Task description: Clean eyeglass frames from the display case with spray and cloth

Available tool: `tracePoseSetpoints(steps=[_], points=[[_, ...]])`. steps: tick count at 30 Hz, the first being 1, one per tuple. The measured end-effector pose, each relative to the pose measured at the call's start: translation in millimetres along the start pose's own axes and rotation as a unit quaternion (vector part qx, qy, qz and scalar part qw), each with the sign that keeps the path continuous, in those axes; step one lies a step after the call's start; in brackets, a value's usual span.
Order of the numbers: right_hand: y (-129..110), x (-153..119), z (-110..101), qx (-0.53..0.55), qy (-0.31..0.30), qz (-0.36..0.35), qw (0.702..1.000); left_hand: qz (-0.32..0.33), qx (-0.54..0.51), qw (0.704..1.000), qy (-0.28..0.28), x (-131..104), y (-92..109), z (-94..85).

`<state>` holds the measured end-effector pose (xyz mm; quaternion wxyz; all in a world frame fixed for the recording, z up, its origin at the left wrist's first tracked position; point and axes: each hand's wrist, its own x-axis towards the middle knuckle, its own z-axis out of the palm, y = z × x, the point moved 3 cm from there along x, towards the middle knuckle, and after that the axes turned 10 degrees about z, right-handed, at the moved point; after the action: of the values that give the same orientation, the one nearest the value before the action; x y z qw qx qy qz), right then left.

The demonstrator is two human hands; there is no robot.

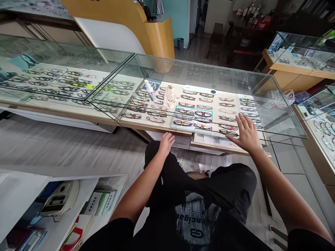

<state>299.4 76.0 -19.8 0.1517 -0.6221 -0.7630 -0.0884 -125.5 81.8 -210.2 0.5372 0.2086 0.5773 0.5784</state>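
Note:
My right hand (246, 134) is open, fingers spread, at the near side of the glass display case (222, 71). Whether it touches the glass I cannot tell. Close to its thumb lies a dark pair of eyeglasses (228, 132), the front one of a column. My left hand (166, 143) hovers above my left knee, below the case's front edge, with fingers stretched out and nothing in it. Rows of eyeglasses fill the case, some on a teal-edged printed mat (192, 120). Farther back are a white spray bottle (150, 90) and a crumpled beige cloth (170, 96).
A second glass case (52, 83) with eyeglasses adjoins on the left. More cases, including one (321, 127), stand at the right. A white shelf unit (26, 177) with boxes is at lower left. Behind the case rises a curved yellow counter (159, 38).

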Motion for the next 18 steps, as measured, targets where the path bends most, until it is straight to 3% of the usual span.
tracePoseSetpoints(steps=[3, 6, 12, 18], points=[[8, 15, 5, 0.003, -0.007, -0.001, 1.0, -0.094, -0.022, 0.995, 0.008, 20, -14, 0.5], [15, 32, 7, -0.008, -0.014, -0.01, 1.0, -0.139, -0.034, 0.99, 0.017, 35, -21, -1.9], [19, 57, 7, -0.036, -0.034, -0.031, 0.998, -0.148, -0.051, 0.987, 0.021, 60, -28, -8.9], [21, 58, 13, -0.034, -0.069, -0.023, 0.997, -0.143, -0.075, 0.986, 0.033, 73, -36, -12.5]])
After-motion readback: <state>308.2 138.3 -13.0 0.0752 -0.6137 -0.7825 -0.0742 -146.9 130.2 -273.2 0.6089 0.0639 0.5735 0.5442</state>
